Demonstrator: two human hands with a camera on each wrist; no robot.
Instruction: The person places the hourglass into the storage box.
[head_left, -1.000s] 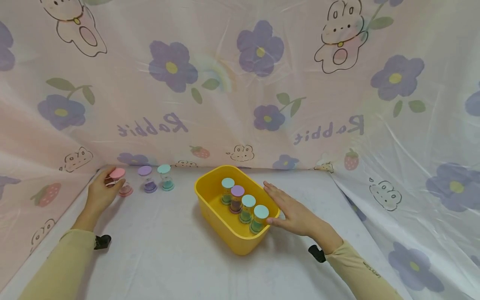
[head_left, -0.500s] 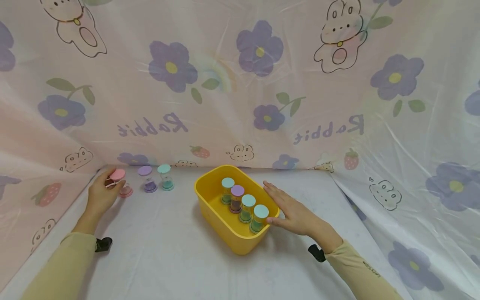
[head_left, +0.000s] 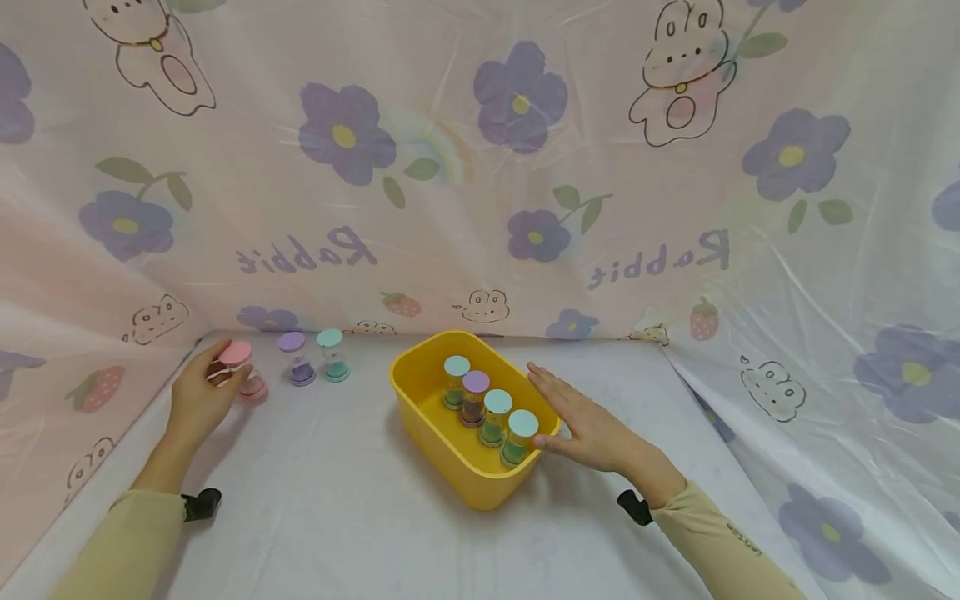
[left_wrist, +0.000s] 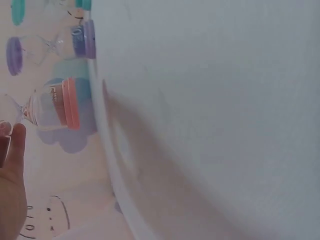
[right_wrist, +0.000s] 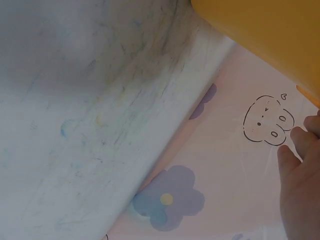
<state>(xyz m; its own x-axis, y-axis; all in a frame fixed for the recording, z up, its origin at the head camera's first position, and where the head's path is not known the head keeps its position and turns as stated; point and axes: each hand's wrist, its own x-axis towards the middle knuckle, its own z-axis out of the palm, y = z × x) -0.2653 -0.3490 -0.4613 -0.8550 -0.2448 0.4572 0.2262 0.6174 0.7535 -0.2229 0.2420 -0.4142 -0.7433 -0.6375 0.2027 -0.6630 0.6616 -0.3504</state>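
Clamping its thumb and fingers on a pink hourglass (left_wrist: 48, 107), the left hand (head_left: 198, 400) is far left. Fingers straight, thumb apart, the right hand (head_left: 581, 429) touches the yellow bin (head_left: 441, 446).

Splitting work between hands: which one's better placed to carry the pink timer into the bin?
Left, I'd say: the left hand has its fingers around the pink timer. The right hand is at the bin, on the side away from that timer.
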